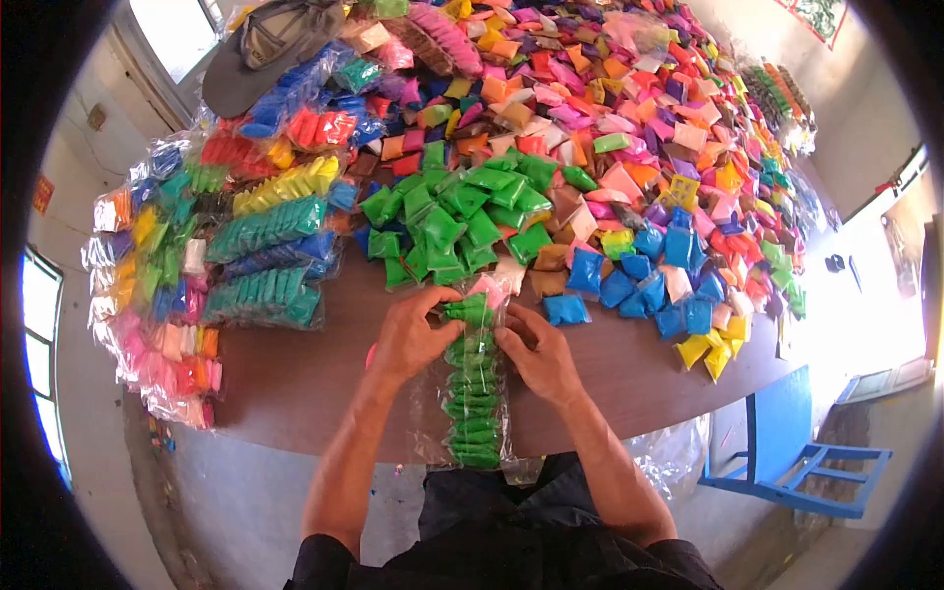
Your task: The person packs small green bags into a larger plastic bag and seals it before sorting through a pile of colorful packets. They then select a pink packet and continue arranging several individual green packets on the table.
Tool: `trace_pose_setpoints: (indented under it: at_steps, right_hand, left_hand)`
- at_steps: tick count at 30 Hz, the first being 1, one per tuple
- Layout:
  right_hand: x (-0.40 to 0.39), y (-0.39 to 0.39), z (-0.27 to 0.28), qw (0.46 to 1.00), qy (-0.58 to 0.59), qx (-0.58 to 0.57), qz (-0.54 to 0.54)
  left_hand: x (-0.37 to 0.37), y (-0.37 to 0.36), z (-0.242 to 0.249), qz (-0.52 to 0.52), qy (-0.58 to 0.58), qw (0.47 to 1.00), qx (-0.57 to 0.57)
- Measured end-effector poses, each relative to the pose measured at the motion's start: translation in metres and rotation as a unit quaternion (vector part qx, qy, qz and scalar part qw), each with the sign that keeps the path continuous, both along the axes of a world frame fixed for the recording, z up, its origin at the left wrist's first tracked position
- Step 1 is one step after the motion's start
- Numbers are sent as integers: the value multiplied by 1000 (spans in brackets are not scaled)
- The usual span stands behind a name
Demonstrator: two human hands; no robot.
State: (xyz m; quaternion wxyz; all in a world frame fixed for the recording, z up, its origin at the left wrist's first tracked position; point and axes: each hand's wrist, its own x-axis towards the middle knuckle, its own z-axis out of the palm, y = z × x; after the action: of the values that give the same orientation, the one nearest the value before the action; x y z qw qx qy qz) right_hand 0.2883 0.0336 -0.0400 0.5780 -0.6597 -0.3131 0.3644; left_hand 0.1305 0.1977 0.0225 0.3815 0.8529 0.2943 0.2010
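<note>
We pinch clear bag (474, 393) of green sachets (472, 374) at table's near edge (295, 393): left hand (408, 339), right hand (536, 354), fingers curled closed on its mouth, probably steadying stack.

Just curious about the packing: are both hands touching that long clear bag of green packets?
Touching. The head view shows the left hand and right hand pressed against the sides of the bag, fingers on its top.

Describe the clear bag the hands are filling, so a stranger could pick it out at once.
Start at the brown table heaped with colourful packets. At its near edge, between the left hand and right hand, lies a long clear bag. Unlike the filled bags on the left, it holds only green packets in one stacked column and hangs over the table edge.
</note>
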Motion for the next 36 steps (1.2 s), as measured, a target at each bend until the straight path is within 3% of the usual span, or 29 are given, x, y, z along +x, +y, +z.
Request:
trace_pose_setpoints:
  at_steps: [6, 9, 15, 21, 27, 30, 36]
  right_hand:
    - [-1, 3, -5, 995, 62, 76, 19]
    - [0, 3, -1, 995, 79, 60, 28]
    - [3, 8, -19, 999, 6, 49, 10]
    - [1, 7, -8, 999, 29, 12, 5]
    - [-1, 6, -7, 1000, -12, 2, -17]
    - [-2, 7, -6, 999, -4, 20, -45]
    - [0, 2, -5, 999, -27, 33, -30]
  left_hand:
    - [-3, 3, -21, -48, -22, 989, -137]
    - [1, 4, -9, -65, 52, 995, -59]
    - [3, 3, -17, -83, 21, 994, -62]
    - [0, 8, -19, -50, 57, 988, -133]
    - [-2, 5, -14, -88, 31, 992, -85]
    - [-5, -1, -4, -72, 5, 980, -188]
    - [-5, -4, -18, -73, 23, 984, -159]
